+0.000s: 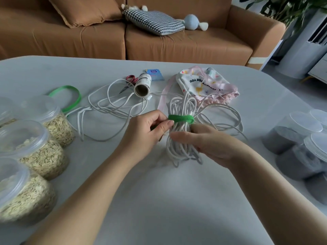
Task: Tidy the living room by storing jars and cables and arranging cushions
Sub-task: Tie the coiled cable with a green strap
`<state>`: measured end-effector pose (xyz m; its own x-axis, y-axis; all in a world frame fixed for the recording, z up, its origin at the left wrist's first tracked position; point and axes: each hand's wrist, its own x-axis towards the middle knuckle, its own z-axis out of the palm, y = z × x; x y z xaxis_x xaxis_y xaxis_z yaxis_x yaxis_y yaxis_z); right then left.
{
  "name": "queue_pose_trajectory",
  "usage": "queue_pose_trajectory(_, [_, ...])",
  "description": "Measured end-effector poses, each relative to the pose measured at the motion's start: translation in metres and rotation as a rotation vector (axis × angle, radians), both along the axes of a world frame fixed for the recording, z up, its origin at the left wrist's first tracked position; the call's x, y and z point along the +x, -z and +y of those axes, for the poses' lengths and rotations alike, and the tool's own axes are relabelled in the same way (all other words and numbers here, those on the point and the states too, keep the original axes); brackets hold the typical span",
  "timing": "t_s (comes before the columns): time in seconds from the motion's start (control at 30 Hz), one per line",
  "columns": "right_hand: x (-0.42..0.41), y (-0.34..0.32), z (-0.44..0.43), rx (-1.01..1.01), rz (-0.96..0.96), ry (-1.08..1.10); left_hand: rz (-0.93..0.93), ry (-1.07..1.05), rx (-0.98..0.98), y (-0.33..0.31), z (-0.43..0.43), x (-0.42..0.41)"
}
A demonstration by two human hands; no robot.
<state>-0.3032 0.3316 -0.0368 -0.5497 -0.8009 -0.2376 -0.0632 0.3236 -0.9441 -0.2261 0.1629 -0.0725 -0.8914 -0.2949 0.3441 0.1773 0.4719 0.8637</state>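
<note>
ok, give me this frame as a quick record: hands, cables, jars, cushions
left hand: pinches the end of the green strap
right hand: grips the cable bundle below the strap
green strap: wrapped round the bundle
loose cable: untied, on the table, left of the hands
oat jars: lidded, table's left side
grey jars: lidded, right side
brown cushion, houndstooth cushion: on the sofa
</note>
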Motion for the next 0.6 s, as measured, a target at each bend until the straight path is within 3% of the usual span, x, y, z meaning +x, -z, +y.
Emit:
queue_pose_trajectory(0.07, [-0.001,0.003,-0.001,0.036,0.011,0.06,-0.039,0.048,-0.008,0.0,-0.004,0.002])
queue_pose_trajectory(0.13, [-0.003,0.005,-0.001,0.006,-0.106,0.118,-0.051,0.063,0.013,0.001,-0.01,0.003])
queue_pose_trajectory(0.37, [-0.001,0.01,-0.003,-0.335,-0.529,0.058,-0.181,0.135,0.226,-0.009,-0.011,0.001])
queue_pose_trajectory(0.5, [0.0,0.018,-0.005,-0.264,-0.674,-0.042,-0.271,0.262,0.355,-0.008,-0.012,0.004])
queue_pose_trajectory(0.6, [-0.004,0.021,-0.002,-0.201,-0.701,-0.043,-0.251,0.222,0.292,-0.006,-0.013,0.002])
